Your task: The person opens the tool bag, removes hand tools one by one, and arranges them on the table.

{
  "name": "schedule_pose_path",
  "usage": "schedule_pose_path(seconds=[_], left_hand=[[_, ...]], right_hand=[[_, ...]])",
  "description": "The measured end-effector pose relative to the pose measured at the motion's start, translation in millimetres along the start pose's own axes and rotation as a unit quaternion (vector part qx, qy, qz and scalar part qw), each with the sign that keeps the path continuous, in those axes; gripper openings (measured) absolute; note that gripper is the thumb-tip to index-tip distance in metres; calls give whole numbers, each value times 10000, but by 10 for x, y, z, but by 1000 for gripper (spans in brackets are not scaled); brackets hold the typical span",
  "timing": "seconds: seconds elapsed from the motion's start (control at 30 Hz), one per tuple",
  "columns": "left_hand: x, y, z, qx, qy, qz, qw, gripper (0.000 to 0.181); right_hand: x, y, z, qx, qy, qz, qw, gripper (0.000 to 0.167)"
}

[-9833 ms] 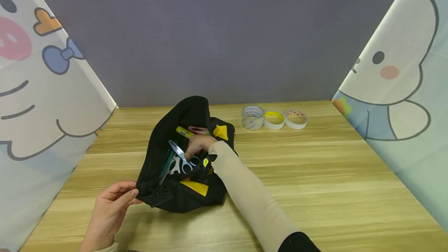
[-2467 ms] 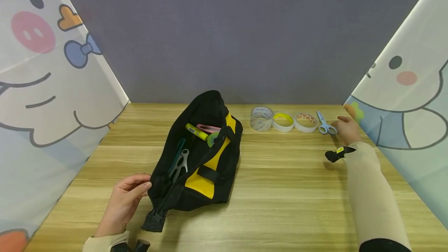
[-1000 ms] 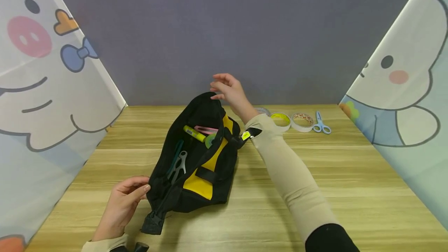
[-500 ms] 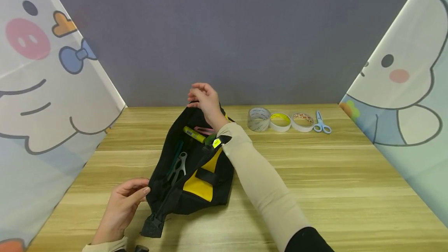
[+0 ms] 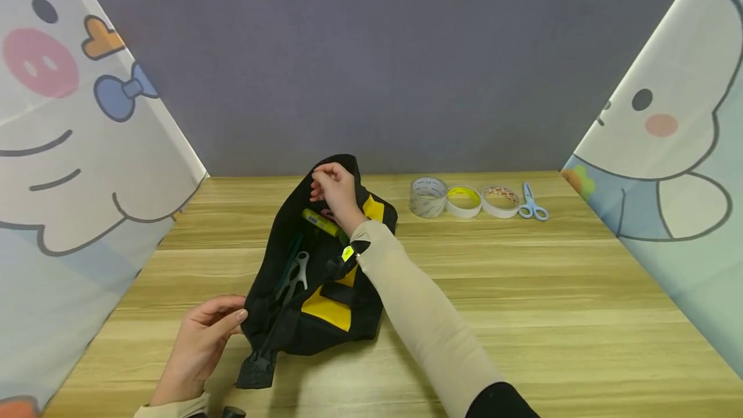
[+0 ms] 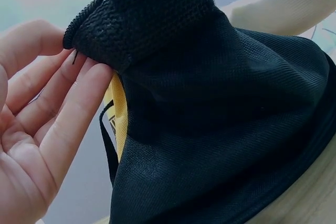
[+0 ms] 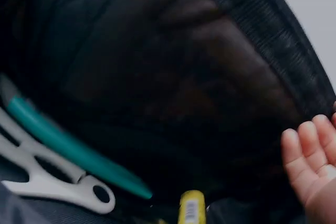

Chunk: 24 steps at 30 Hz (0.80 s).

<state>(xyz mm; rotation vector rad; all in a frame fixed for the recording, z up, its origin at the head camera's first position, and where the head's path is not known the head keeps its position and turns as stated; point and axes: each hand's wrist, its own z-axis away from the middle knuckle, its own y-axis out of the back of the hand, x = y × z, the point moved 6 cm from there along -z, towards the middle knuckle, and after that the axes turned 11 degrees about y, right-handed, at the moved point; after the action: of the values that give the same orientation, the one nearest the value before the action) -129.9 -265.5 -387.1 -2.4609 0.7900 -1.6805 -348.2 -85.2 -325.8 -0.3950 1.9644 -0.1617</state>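
A black bag with yellow patches (image 5: pixel 327 312) lies unzipped on the table. My left hand (image 5: pixel 200 347) pinches its near left edge between thumb and fingers; in the left wrist view the fingertips (image 6: pixel 94 80) meet the dark fabric. My right hand (image 5: pixel 338 195) is in the far end of the opening, fingers loosely bent beside the inner wall, holding nothing visible. Inside lie a yellow tube with a label (image 5: pixel 320 222), a teal stick-shaped thing (image 7: pixel 79 150) and a whitish tool with holes (image 7: pixel 68 187). A pink item is mostly covered by the right hand.
Right of the bag stand a wide clear tape roll (image 5: pixel 428 199), a roll with a yellow core (image 5: pixel 464 202) and a white roll with a red-printed core (image 5: pixel 501 202). Blue scissors (image 5: pixel 532 203) lie beside them. A grey panel (image 5: pixel 371 69) rises behind the wooden table.
Blue scissors were in the bag and now lie beside the tape rolls. My right hand has come back left over the bag and dipped into its far end. My left hand keeps its hold.
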Motion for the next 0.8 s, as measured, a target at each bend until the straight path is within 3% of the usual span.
schedule_pose_path(seconds=[0.1, 0.2, 0.3, 0.43, 0.53, 0.63, 0.8], left_hand=[[-2, 1, -7, -21, -6, 49, 10000, 41], [2, 5, -6, 2, -20, 109, 9999, 42], [12, 10, -1, 50, -59, 135, 9999, 42], [24, 11, -7, 80, -76, 123, 9999, 42], [23, 8, -14, 56, -68, 149, 9999, 42], [20, 4, -17, 29, -63, 194, 9998, 42], [23, 4, -8, 11, -83, 228, 9997, 42]], right_hand=[[142, 33, 52, -177, -668, 388, 9969, 9], [288, 57, 127, -555, -1503, 798, 9839, 5], [394, 53, 218, -1139, -2214, 1202, 9610, 5], [497, 29, 352, -2057, -2985, 1613, 9179, 17], [571, 32, 443, -2601, -3330, 1923, 8857, 27], [642, 51, 513, -2901, -3493, 2205, 8633, 25], [765, 54, 605, -3052, -3598, 2412, 8481, 20]])
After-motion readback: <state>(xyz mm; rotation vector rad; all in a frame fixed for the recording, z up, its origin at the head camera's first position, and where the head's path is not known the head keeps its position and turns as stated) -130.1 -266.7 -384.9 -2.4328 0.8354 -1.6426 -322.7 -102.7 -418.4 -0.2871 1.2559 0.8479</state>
